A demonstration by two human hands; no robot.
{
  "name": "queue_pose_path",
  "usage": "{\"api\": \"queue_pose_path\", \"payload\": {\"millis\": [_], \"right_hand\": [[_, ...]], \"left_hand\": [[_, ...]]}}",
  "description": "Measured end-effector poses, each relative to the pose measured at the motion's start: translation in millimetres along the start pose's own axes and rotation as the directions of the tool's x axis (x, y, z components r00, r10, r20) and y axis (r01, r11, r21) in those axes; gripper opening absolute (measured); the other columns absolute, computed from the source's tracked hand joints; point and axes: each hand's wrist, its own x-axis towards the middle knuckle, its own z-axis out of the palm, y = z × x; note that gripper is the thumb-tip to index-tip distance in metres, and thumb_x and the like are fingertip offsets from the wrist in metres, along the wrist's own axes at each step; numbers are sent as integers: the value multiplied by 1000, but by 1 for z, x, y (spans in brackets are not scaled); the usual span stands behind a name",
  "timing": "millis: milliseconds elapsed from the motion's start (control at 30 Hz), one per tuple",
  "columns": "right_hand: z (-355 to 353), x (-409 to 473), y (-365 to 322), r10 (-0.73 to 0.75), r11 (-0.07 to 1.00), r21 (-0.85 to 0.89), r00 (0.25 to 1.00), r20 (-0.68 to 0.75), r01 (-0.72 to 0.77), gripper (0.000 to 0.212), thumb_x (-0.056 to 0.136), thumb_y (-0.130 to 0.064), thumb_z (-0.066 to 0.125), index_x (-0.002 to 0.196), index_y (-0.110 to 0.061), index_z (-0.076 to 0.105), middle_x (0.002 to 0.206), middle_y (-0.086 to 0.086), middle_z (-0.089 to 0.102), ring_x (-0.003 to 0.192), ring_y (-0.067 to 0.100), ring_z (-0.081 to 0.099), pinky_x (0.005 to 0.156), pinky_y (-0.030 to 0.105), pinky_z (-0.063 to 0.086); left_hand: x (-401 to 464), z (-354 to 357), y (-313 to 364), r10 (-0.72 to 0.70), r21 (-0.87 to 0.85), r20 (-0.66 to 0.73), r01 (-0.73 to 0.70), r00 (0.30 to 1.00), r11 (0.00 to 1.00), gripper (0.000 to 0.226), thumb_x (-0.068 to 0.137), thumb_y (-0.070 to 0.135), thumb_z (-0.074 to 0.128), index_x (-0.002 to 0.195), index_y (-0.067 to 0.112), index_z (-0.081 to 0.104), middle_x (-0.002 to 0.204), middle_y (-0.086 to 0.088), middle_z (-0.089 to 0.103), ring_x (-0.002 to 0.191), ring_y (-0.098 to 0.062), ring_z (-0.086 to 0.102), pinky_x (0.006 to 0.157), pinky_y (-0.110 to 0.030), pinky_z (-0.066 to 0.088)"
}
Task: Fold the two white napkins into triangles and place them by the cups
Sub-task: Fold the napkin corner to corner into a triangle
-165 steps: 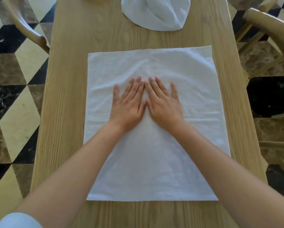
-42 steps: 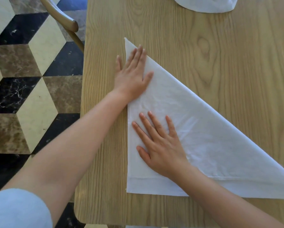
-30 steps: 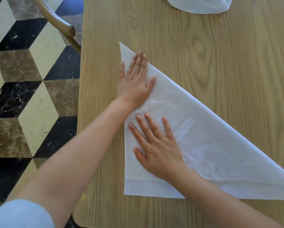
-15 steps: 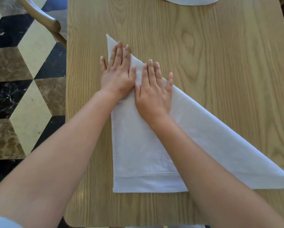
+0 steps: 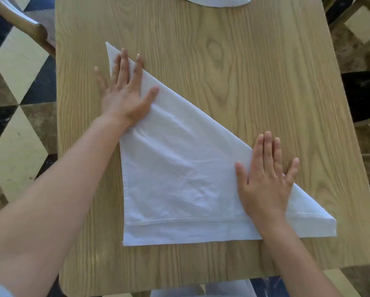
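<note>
A white napkin lies on the wooden table, folded into a large triangle with its long folded edge running from upper left to lower right. My left hand presses flat on the triangle's upper left tip, fingers straight and spread. My right hand presses flat on the folded edge near the lower right corner, fingers straight. The second white napkin shows only as a rounded edge at the table's far end. No cups are in view.
Wooden chairs stand at the upper left and along the right side. A tiled floor of black, cream and brown lies around the table. The table's near edge runs just below the napkin.
The flat napkin has become a triangle. In the last half second my right hand slid from beside the left hand down along the folded edge to the lower right corner.
</note>
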Motion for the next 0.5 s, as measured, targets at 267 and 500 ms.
{"api": "queue_pose_path", "payload": {"millis": [267, 500], "right_hand": [[0, 5, -35, -165, 983, 76, 984, -64, 170, 54, 96, -29, 21, 148, -16, 15, 154, -4, 7, 144, 17, 9, 112, 54, -2], [2, -11, 48, -114, 993, -25, 993, -31, 114, 62, 94, -41, 22, 149, -16, 9, 157, -3, 5, 144, 13, 4, 115, 50, 1]], "left_hand": [[-106, 27, 138, 269, -67, -60, -273, 961, 960, 57, 95, 45, 20, 149, 28, 16, 158, 1, 11, 145, -14, 8, 113, -52, 0], [-91, 24, 63, 165, -55, -30, -166, 986, 985, 65, 88, 52, 18, 149, 30, 16, 158, -4, 8, 146, -18, 8, 115, -45, 3]]}}
